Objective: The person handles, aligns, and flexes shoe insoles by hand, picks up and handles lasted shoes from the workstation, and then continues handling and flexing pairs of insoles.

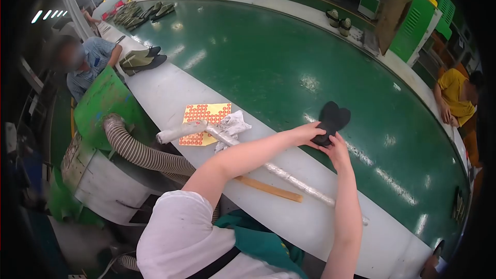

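Observation:
Black sole-shaped pieces (335, 119) are held over the near edge of the green surface, their rounded ends spread apart and pointing away from me. My left hand (308, 133) has its fingers closed on their near left side. On the near right side, my right hand (337, 150) grips the same pieces. Below my forearms, a wrapped tube (294, 180) lies along the white ledge (253, 196), with a flat wooden strip (271, 189) beside it. A sheet of red round stickers (194, 139) and a crumpled white cloth (235, 124) lie left of my hands.
Shoes (142, 61) stand on the ledge at the left, near a seated person in blue (98, 54). A ribbed hose (142, 150) and green machine cover (106, 98) are close on the left. More shoes (338, 22) and a person in yellow (454, 95) are across the green surface.

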Motion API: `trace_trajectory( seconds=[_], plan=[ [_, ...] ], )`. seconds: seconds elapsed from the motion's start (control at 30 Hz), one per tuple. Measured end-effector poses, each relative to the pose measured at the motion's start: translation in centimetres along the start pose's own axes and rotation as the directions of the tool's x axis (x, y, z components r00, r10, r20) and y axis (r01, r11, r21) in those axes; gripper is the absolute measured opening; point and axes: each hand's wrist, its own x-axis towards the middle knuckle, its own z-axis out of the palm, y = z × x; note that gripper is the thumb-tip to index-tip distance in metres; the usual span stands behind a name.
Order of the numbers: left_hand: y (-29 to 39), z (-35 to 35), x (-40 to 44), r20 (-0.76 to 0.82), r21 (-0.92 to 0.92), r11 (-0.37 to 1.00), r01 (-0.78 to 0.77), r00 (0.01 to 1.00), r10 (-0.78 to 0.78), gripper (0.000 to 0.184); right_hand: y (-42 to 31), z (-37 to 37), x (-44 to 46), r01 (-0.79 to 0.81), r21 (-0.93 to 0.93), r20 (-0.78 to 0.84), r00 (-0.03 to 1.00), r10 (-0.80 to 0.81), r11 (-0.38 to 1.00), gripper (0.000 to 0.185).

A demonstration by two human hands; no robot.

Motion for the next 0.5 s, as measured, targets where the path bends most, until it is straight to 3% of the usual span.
trace_trajectory(
  seconds=[0.13, 0.23, 0.27, 0.33, 0.4, 0.5],
  plan=[
    [-0.2, 0.1, 0.3, -0.026, 0.035, 0.999, 0.01, 1.0, -0.009, 0.042, -0.5, 0.1, -0.1, -0.065, 0.088, -0.023, 0.997, 0.067, 0.994, 0.038],
    [0.1, -0.1, 0.4, -0.051, 0.045, 0.999, -0.006, 0.999, 0.009, 0.044, -0.7, 1.1, -0.6, 0.081, -0.057, -0.033, 0.996, -0.083, 0.995, 0.04],
    [0.0, -0.1, 0.4, -0.093, 0.026, 1.0, -0.011, 0.996, 0.013, 0.047, -0.6, 1.0, -0.4, 0.092, -0.036, -0.008, 0.996, -0.092, 0.995, 0.043],
    [0.6, 0.3, -0.3, -0.066, 0.062, 0.997, -0.039, 0.997, 0.043, 0.049, -0.2, 1.0, -0.2, 0.062, -0.078, -0.116, 0.991, -0.071, 0.995, 0.052],
    [0.8, 0.9, -0.3, -0.096, 0.09, 0.996, -0.028, 0.995, 0.036, 0.049, -0.1, 0.5, -0.4, 0.13, -0.135, -0.115, 0.983, -0.146, 0.982, 0.062],
    [0.9, 0.9, -0.4, -0.099, 0.151, 0.988, -0.045, 0.993, 0.06, 0.049, 0.1, 0.3, -0.1, 0.156, -0.128, -0.121, 0.978, -0.172, 0.979, 0.061]
  ],
)
